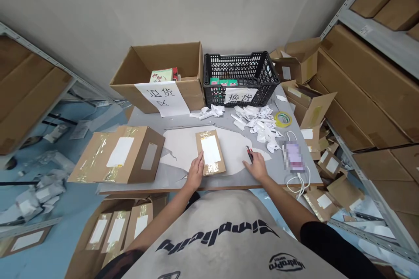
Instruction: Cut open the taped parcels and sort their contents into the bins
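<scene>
A small taped cardboard box (219,168) with a white label lies at the middle of the table, on a pale sheet (178,141). My left hand (195,170) grips its lower left edge, fingers along the side. To the right of the box, my right hand (257,166) is closed around a red and black utility knife (249,153), whose tip points away from me. The hand covers most of the knife, so I cannot make out how far its blade is out. A larger taped box (139,157) sits on the table at the left.
Behind stand an open carton (193,96) holding small packs and a black plastic crate (242,63) with green boxes. Crumpled paper (262,122), a tape roll (283,119) and a phone (293,156) with a white cable lie at the right. Shelves (347,126) of cartons flank the table.
</scene>
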`<act>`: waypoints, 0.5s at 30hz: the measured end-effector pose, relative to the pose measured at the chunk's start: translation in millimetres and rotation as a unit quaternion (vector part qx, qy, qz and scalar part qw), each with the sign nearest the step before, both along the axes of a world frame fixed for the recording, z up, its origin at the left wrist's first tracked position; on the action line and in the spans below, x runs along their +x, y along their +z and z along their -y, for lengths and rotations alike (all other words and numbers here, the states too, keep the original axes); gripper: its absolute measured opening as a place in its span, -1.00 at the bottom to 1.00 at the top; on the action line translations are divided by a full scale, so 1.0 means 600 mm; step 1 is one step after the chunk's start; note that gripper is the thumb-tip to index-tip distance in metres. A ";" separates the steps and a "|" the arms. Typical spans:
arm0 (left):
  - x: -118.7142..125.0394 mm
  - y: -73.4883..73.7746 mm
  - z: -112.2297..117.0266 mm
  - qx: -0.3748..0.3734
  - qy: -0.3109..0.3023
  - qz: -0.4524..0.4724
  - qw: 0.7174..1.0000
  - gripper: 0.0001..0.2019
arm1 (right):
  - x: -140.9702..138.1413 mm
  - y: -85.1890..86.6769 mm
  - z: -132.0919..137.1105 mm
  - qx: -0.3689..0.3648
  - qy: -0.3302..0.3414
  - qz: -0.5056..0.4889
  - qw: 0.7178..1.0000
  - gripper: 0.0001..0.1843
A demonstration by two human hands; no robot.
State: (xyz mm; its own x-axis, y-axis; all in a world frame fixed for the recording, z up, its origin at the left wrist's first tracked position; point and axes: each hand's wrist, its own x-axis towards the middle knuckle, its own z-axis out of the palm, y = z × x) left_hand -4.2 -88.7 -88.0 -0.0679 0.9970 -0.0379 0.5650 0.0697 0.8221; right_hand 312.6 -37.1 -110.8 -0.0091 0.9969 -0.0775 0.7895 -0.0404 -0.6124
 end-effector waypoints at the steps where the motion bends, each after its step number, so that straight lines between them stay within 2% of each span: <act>1: 0.006 -0.001 0.001 -0.001 0.007 -0.001 1.000 -0.47 | 0.016 -0.008 -0.005 -0.028 -0.046 0.012 0.998 -0.42; 4: 0.026 -0.002 0.004 -0.003 0.028 -0.005 1.000 -0.47 | 0.039 -0.023 -0.015 -0.089 -0.101 0.008 0.991 -0.53; 8: 0.040 0.002 0.008 0.004 0.033 -0.018 0.999 -0.49 | 0.034 -0.013 -0.022 -0.128 -0.088 -0.039 0.987 -0.64; 10: 0.034 0.012 0.005 0.017 0.033 -0.056 0.998 -0.52 | 0.019 0.010 -0.026 -0.142 -0.075 -0.071 0.984 -0.65; 13: 0.010 0.036 -0.014 0.068 0.006 -0.141 0.988 -0.58 | -0.031 0.068 -0.031 -0.161 -0.038 -0.164 0.972 -0.60; 15: -0.011 0.056 -0.038 0.114 -0.047 -0.183 0.975 -0.61 | -0.082 0.112 -0.034 -0.184 0.002 -0.288 0.940 -0.61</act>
State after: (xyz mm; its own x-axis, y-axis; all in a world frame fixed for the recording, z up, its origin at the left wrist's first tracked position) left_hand -11.1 -65.9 -54.7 0.0578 0.9790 0.1955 0.8188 -0.1585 0.5518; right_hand 263.2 -17.0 -43.8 -0.1595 0.9032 -0.3985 0.3325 -0.3309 -0.8831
